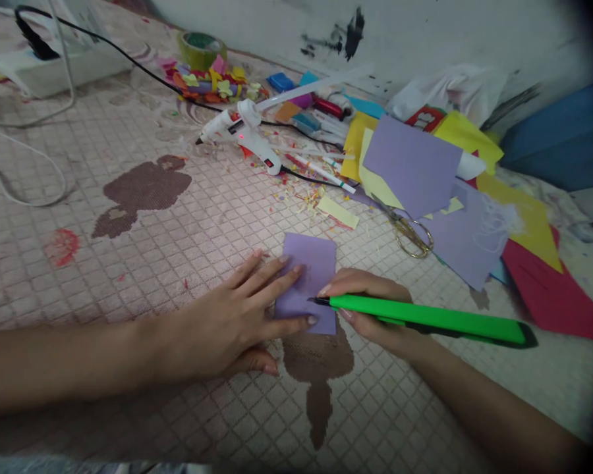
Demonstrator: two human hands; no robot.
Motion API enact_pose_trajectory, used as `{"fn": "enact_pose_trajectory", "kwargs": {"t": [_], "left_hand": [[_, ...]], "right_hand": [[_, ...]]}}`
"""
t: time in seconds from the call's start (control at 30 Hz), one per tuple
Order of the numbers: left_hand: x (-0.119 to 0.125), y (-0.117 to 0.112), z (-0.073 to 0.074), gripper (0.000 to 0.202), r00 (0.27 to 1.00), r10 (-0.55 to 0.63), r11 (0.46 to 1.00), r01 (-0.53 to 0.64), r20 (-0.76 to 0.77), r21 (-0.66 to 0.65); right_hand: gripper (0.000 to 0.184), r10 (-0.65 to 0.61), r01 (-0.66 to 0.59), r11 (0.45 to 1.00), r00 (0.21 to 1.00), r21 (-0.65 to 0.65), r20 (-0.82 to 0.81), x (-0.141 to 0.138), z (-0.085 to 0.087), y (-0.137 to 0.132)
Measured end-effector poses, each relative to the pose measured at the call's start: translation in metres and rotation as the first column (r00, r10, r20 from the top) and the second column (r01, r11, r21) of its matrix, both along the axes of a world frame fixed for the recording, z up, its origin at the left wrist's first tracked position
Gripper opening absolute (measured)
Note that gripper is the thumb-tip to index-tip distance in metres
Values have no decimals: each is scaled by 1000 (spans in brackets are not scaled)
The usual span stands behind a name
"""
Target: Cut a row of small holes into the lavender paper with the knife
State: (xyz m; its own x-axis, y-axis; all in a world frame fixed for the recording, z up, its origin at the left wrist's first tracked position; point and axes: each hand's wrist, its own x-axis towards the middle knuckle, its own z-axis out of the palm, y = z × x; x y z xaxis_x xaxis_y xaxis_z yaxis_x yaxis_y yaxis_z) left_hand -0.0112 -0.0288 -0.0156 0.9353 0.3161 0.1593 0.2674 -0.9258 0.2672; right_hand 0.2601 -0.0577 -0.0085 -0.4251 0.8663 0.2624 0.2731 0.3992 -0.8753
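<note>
A small purple paper rectangle (309, 253) lies flat on the patterned tablecloth. My left hand (232, 313) rests on its left part, fingers spread and pressing it down, thumb on the cloth. From the other side, my right hand (375, 306) pinches a bright green utility knife (439, 317) close to its front end. The knife's dark pointed tip is over the lower middle of the paper; whether it touches the sheet I cannot tell. Faint marks show on the paper near my left fingertips.
A white glue gun (250, 135) stands beyond the paper, with scraps around it. Gold-handled scissors (412, 234) lie near stacked coloured sheets (410, 164) at the right. Green tape (202, 49) sits at the back. A power strip (54, 69) and cables occupy the far left.
</note>
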Motion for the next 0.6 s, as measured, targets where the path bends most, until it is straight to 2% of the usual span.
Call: {"fn": "enact_pose_trajectory", "kwargs": {"t": [0.23, 0.43, 0.6], "left_hand": [[0, 0, 1, 60, 1000, 15, 1000, -15, 22, -3], [1, 0, 3, 65, 1000, 21, 1000, -21, -8, 8], [1, 0, 5, 59, 1000, 15, 1000, -15, 0, -1]], "right_hand": [[27, -47, 46, 999, 998, 7, 31, -1, 0, 0], [29, -12, 14, 1000, 999, -27, 51, 0, -1, 0], [29, 1, 0, 1000, 1000, -11, 22, 1, -3, 1]]}}
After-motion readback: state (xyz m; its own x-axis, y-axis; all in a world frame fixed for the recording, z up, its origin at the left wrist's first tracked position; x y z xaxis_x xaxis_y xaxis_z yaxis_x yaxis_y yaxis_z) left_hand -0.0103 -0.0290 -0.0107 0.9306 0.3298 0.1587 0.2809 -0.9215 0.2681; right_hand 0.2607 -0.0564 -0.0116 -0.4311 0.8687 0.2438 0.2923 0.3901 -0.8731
